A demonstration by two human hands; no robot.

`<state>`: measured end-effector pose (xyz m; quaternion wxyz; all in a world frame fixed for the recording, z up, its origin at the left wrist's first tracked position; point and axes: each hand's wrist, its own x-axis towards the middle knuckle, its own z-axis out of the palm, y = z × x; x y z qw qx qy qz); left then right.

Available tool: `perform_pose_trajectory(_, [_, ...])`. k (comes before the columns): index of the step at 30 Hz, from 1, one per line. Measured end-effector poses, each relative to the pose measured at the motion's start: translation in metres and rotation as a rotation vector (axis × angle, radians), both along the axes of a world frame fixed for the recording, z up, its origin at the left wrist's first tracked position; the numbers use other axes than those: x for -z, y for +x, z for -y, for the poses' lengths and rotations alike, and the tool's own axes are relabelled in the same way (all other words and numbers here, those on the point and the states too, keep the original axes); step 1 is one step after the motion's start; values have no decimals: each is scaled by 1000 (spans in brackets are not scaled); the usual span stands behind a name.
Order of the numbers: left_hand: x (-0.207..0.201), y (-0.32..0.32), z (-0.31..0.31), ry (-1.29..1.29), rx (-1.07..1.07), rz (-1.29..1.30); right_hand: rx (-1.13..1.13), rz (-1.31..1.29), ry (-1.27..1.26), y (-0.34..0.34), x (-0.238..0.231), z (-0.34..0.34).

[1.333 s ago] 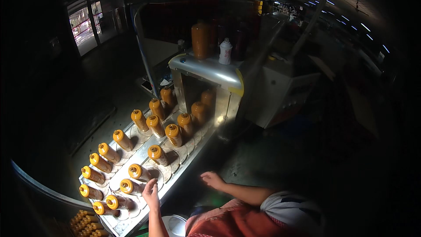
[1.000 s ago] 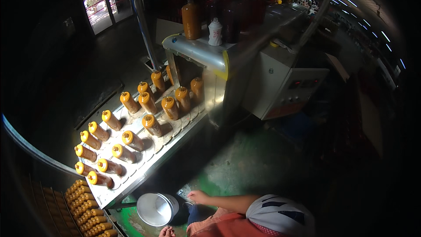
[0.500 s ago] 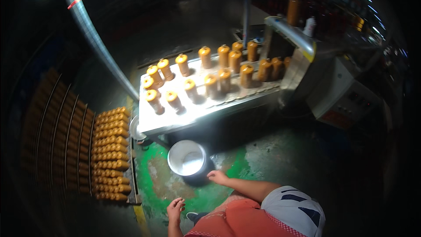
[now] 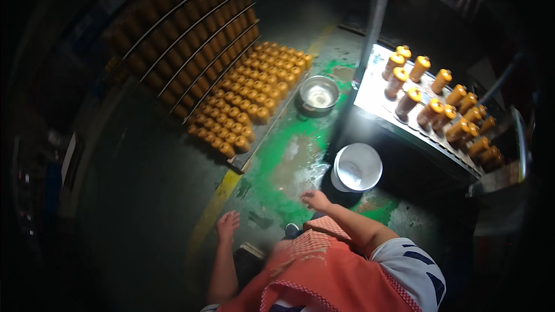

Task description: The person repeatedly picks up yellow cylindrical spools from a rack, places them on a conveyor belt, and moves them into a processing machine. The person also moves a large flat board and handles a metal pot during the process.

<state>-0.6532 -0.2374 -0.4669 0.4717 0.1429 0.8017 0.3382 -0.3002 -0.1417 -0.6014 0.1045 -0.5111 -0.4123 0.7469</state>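
My left hand (image 4: 228, 225) hangs over the dark floor in front of me, its fingers loosely bent and apart, with nothing seen in it. My right hand (image 4: 315, 200) is held out before my red apron, fingers slightly curled and also without anything in them. Nearest to the right hand is a pale, round, deep bucket (image 4: 358, 167), standing on the floor a short way beyond and to the right. Neither hand touches anything. Several amber-brown cylindrical bottles (image 4: 409, 104) stand upright on a brightly lit table (image 4: 370, 97) at the right.
A dense block of similar amber bottles (image 4: 248, 95) sits on a low pallet (image 4: 260, 150) at far left, beside tall stacked rows behind thin rods (image 4: 199, 40). A metal basin (image 4: 319, 93) lies between pallet and table. A pole (image 4: 373, 29) rises at the table's corner. The green floor (image 4: 272, 182) looks wet.
My view has turned left, so the table and bucket shift right and the pallet of bottles comes nearer the middle. Both hands stay empty in front of me.
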Motion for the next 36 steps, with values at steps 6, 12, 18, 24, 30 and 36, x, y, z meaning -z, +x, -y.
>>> perform_pose_trajectory(6, [16, -48, -43, -69, -92, 65, -220, 46, 117, -93, 56, -68])
perform_pose_trajectory(12, [68, -104, -115, -118, -217, 32, -349, 7, 214, -175, 105, -204])
perform_pose_trajectory(18, [177, -160, -213, -88, -70, -164, -482, 182, 437, -264, 147, -374])
perform_pose_trajectory(24, [328, -229, -399, -133, 630, -497, -585, 195, 511, -357, 272, -486])
perform_pose_trajectory(30, [562, -331, -503, -14, 784, -618, -623, 166, 751, -485, 449, -552])
perform_pose_trajectory(36, [664, -375, -554, 172, 894, -738, -489, 179, 1015, -574, 593, -570])
